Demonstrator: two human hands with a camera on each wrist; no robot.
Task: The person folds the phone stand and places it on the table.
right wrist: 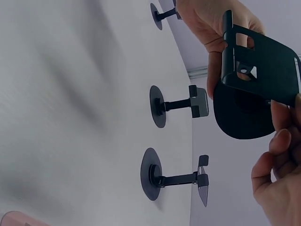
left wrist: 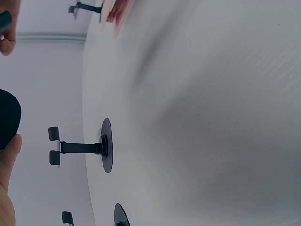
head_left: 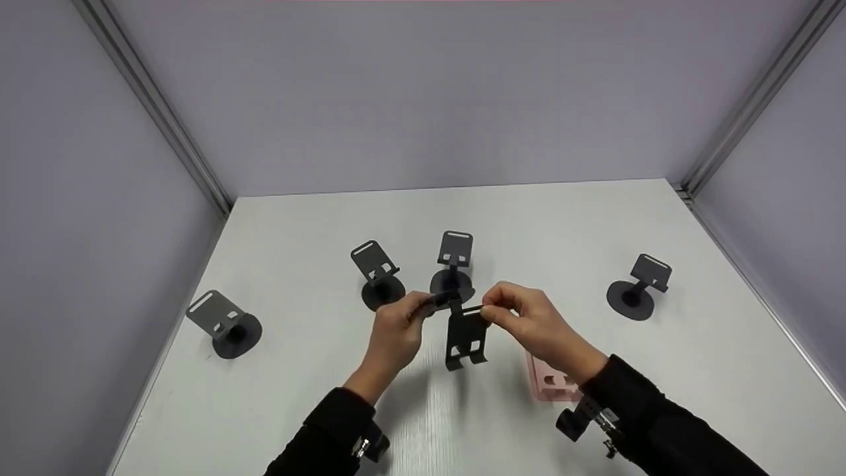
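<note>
1. Above the white table (head_left: 595,218), near its middle, you hold a black phone stand (head_left: 466,334) between both hands.
2. Your left hand (head_left: 396,330) has its fingers curled round the stand's round base.
3. Your right hand (head_left: 529,324) pinches the top edge of its plate.
4. Behind your hands, four assembled black stands (head_left: 453,264) sit upright on the table.
5. A pink plate (head_left: 548,383) lies under your right wrist.

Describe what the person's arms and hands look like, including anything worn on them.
Both hands, left hand and right hand, are bare: no gloves, and no rings that I can make out. Each arm wears a long black sleeve reaching the wrist. A small black camera mount with silver metal fittings is strapped under each wrist.
</note>
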